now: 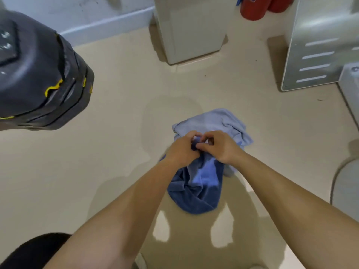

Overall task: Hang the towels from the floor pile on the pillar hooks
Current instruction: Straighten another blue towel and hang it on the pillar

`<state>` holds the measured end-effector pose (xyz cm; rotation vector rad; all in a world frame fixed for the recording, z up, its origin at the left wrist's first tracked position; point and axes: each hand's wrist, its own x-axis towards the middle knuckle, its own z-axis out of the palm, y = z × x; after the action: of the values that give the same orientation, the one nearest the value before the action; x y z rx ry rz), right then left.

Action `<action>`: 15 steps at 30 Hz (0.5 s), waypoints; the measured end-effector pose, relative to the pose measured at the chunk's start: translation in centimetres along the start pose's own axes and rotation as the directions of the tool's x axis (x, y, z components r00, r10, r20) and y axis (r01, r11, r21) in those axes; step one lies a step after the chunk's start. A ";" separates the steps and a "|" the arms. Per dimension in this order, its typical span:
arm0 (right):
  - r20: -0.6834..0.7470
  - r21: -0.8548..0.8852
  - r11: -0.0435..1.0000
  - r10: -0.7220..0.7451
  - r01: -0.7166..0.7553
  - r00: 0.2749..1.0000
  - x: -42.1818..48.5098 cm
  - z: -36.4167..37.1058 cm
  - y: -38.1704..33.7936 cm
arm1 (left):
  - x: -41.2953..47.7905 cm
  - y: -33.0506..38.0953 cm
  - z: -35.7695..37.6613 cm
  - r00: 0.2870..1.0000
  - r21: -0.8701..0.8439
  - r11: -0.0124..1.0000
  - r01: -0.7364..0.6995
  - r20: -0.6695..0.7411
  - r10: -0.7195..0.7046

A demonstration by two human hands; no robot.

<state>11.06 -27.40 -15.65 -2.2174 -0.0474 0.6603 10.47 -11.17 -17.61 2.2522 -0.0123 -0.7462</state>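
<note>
A dark blue towel [196, 189] hangs down from both of my hands over the beige floor. My left hand [182, 148] and my right hand [219, 146] pinch its top edge close together, fingers closed on the cloth. Behind and under them a light blue towel [219, 121] lies crumpled on the floor. A cream square pillar [190, 30] stands at the back centre; no hooks show on the part in view.
A large grey padded cylinder with yellow marks [38, 74] fills the upper left. A metal cabinet with vent slots [318, 45] stands at the right, red cylinders [252, 8] behind it. A round grey base [347, 187] sits at the right edge.
</note>
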 end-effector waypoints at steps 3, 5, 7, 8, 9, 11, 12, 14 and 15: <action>0.013 -0.011 0.999 -0.048 0.049 0.999 -3.3 -3.4 -4.1 | -4.1 3.8 -2.4 0.999 -0.106 0.994 -0.026 0.021 0.028; 0.034 -0.026 0.998 -0.054 0.055 0.998 -6.0 -6.1 -7.3 | -7.3 6.7 -4.5 0.999 -0.152 0.988 -0.038 -0.044 0.031; 0.022 -0.016 0.998 -0.061 0.062 0.998 -9.6 -9.3 -11.2 | -10.8 9.7 -7.1 0.993 -0.199 0.978 -0.063 -0.115 0.040; 0.020 -0.010 0.998 -0.063 0.064 0.998 -11.7 -11.0 -13.4 | -12.9 11.5 -8.6 0.990 -0.212 0.975 -0.061 -0.137 0.032; 0.017 -0.007 0.998 -0.065 0.065 0.998 -14.0 -12.8 -15.7 | -15.1 13.6 -10.4 0.990 -0.232 0.972 -0.044 -0.143 0.011; -0.016 0.006 0.998 -0.066 0.066 0.998 -18.8 -16.6 -20.5 | -19.6 17.5 -14.1 0.990 -0.293 0.956 -0.020 -0.140 -0.022; -0.045 0.020 0.997 -0.069 0.070 0.997 -21.3 -18.6 -23.1 | -22.0 19.6 -16.2 0.988 -0.317 0.948 -0.022 -0.155 -0.028; -0.102 0.056 0.997 -0.054 0.060 0.993 -26.1 -22.7 -28.2 | -27.0 24.5 -20.4 0.982 -0.347 0.937 -0.045 -0.189 -0.023; -0.117 0.056 0.997 -0.038 0.045 0.992 -28.5 -24.5 -30.7 | -29.6 27.1 -22.3 0.981 -0.360 0.931 -0.064 -0.192 -0.007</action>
<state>3.53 -30.63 32.23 -2.1885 -0.0153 0.5029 3.13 -9.23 27.63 1.9504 0.1725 -0.4687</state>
